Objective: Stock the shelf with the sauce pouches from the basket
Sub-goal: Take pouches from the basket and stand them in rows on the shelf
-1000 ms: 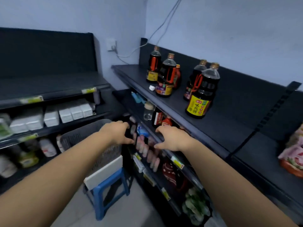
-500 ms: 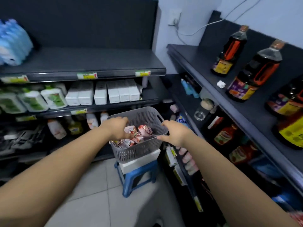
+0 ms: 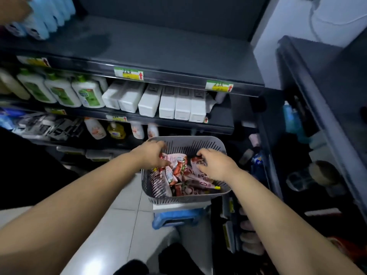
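Fingers of the left hand (image 3: 152,154) curl down onto a pink sauce pouch, thumb beneath its edge; whether they have pinched it I cannot tell. The right hand (image 3: 215,165) bends its fingers over another glossy pouch, grip equally unclear. The sauce pouches (image 3: 179,176), crinkled pink and red foil, lie heaped in the basket (image 3: 195,144), a grey plastic tub with slotted walls and rounded corners. It sits on a white box atop a blue stool (image 3: 174,217). Both bare forearms stretch forward, palms down. Dark shelves (image 3: 158,60) stand behind.
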The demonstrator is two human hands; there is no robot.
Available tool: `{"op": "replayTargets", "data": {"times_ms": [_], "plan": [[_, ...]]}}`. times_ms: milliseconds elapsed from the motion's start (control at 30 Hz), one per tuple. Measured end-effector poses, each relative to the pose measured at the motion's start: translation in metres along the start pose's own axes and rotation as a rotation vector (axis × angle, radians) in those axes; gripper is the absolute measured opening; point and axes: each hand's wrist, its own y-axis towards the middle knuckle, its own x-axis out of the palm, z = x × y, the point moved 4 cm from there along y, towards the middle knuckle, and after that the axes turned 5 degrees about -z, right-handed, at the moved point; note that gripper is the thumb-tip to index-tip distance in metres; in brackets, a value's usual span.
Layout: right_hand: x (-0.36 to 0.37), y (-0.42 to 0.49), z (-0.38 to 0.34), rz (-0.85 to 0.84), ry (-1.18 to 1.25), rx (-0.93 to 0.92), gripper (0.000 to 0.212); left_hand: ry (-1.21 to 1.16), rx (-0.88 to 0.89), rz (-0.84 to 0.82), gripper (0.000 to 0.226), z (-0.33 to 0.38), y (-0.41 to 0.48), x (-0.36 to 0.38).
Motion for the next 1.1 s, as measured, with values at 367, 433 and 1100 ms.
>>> {"op": "replayTargets", "data": {"times_ms": [367, 433, 1100], "plan": [[0.074, 0.085, 0.05, -0.254, 0.095, 0.058, 0.061, -0.148, -0.119, -0.108, 0.068, -0.021, 0.079, 0.046], [0.098, 0.096, 0.058, -0.283, 0.07, 0.114, 0.063, -0.155, -0.107, -0.147, 0.065, -0.021, 0.093, 0.061], [0.126, 0.113, 0.096, 0.036, -0.279, -0.116, 0.036, -0.801, -0.26, -0.239, 0.038, -0.033, 0.121, 0.103]]}}
